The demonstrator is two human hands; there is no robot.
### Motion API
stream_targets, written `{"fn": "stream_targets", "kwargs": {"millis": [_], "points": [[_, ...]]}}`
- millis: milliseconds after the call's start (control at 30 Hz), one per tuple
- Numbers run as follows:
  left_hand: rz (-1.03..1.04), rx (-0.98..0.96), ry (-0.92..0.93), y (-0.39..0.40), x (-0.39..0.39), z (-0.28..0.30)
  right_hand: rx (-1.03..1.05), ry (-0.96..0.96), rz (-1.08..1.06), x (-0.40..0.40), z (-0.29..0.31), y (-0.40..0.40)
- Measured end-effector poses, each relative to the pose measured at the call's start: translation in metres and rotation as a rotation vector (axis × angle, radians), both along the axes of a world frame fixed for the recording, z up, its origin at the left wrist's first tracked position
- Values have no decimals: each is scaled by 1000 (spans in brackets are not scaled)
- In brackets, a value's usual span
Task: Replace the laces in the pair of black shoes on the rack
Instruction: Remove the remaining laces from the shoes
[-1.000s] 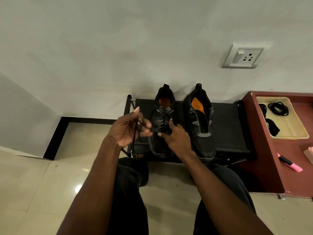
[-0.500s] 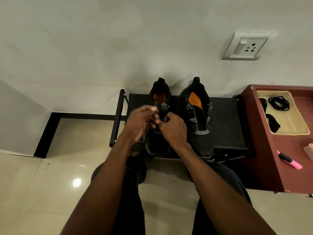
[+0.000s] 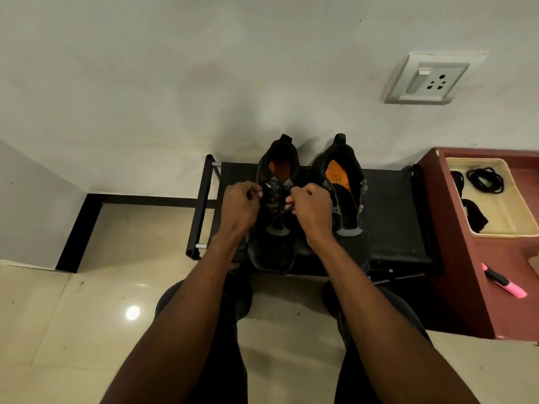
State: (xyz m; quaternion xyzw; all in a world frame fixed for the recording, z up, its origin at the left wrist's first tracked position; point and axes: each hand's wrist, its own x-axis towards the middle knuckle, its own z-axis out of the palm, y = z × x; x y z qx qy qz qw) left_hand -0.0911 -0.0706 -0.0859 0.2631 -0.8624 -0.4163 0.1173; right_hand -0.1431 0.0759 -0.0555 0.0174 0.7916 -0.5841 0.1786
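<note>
Two black shoes with orange insoles stand side by side on a low black rack (image 3: 393, 228), toes toward me. Over the left shoe (image 3: 277, 246), my left hand (image 3: 239, 208) and my right hand (image 3: 312, 211) are both curled into fists, each pinching an end of the thin black lace (image 3: 278, 202) that runs across its eyelets. The hands sit apart, on either side of the tongue. The right shoe (image 3: 347, 199) stands without a visible lace, partly hidden behind my right hand.
A maroon table (image 3: 466, 258) stands right of the rack. On it lies a cream tray (image 3: 507, 217) holding coiled black laces (image 3: 485, 179), and a pink and black marker (image 3: 504, 284). A wall socket (image 3: 431, 80) is above. My knees are below the rack, on glossy tiles.
My hands came together over the left shoe's tongue, then moved apart sideways, each drawing a lace end outward. The view shifted slightly.
</note>
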Motion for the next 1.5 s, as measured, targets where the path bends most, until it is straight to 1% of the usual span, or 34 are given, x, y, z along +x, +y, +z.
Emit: {"fn": "stream_targets", "kwargs": {"millis": [33,67,100,133,200,300,367,400,433,500,533,600,633,667,700,767,800,900,933,967,1000,1033,1133,1167,1200,1233,1267,1300,1333,1367,1400,1433,1500], "points": [[-8,-46,-2,-1,-2,-4,-173,-112,-42,-5,4,5],[-19,-35,-8,0,-3,-5,-314,-199,-59,-9,9,10],[-37,-9,-7,1,-5,-6,-395,-252,-51,-12,12,15],[-57,0,0,1,-7,-7,-440,-285,-32,-14,15,19],[-88,-27,-6,2,-8,-8,-434,-291,-4,-15,15,21],[-53,-34,10,1,-6,-7,-288,-182,4,-14,14,23],[32,-41,60,-1,-4,-2,-189,-123,41,-15,16,26],[129,-28,110,-1,-3,4,-121,-87,69,-16,15,27],[272,9,178,-5,-2,10,-38,-39,95,-16,15,29],[566,136,341,-15,0,25,110,58,123,-15,12,33],[679,213,424,-22,0,30,166,99,126,-15,11,34],[807,357,543,-36,4,36,274,172,102,-13,10,37],[834,364,548,-42,6,36,305,201,72,-13,11,38],[844,330,523,-46,9,38,326,221,47,-14,12,39],[841,291,482,-48,13,39,356,236,49,-16,13,41],[839,233,386,-47,19,40,494,235,159,-19,14,42],[831,205,328,-46,20,40,597,201,261,-19,15,41],[761,53,175,-38,22,37,925,14,611,-17,17,36],[703,42,128,-34,21,36,977,-42,706,-17,23,37],[616,56,74,-30,20,38,966,-99,792,-17,31,40],[500,97,2,-26,19,40,885,-167,855,-18,42,44],[363,169,-85,-23,17,42,746,-236,883,-20,52,50],[-72,474,-367,-15,17,53,173,-396,819,-23,75,69],[-195,508,-437,-13,18,54,54,-425,783,-22,77,71],[-277,516,-478,-11,18,53,34,-426,766,-21,75,72],[-306,515,-483,-9,18,52,145,-388,769,-20,70,69],[-285,509,-453,-7,19,50,366,-312,786,-18,63,64],[-231,499,-401,-5,19,48,618,-228,793,-16,57,60],[-158,484,-343,-3,20,45,822,-155,770,-13,51,56],[-80,464,-290,-3,21,42,951,-109,734,-11,45,55],[-5,430,-241,-2,22,40,1013,-82,698,-7,42,54],[59,374,-191,-2,22,38,1032,-56,680,-5,42,52],[136,234,-72,-1,22,35,995,6,711,-6,43,47]]}}
